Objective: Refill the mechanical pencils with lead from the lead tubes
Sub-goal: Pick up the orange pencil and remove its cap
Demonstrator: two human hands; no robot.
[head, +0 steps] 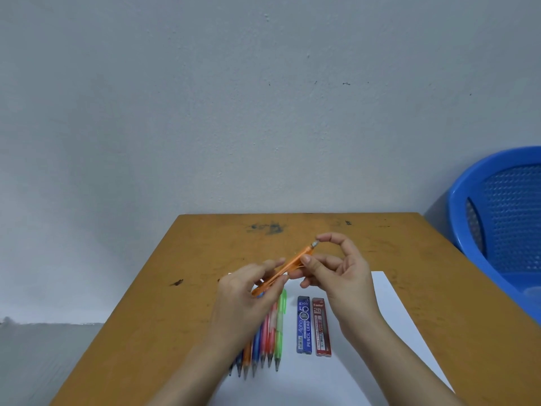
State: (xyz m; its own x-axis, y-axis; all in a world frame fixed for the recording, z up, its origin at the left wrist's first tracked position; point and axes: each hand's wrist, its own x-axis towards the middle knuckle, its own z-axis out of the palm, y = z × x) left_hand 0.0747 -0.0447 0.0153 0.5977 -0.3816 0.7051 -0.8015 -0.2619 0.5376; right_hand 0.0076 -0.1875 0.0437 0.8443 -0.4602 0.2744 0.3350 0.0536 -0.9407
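An orange mechanical pencil point(292, 263) is held slanted above the table, its eraser end up and to the right. My left hand point(248, 291) grips its lower barrel. My right hand point(339, 268) pinches the pencil's top end with its index finger and thumb. Below the hands, several colored mechanical pencils point(265, 338) lie side by side on a white sheet point(389, 306), tips toward me. Two lead tubes lie right of them: a blue one point(304, 325) and a red one point(321, 328).
The wooden table point(190, 273) stands against a grey wall. A blue plastic basket point(503, 218) sits off the table's right edge.
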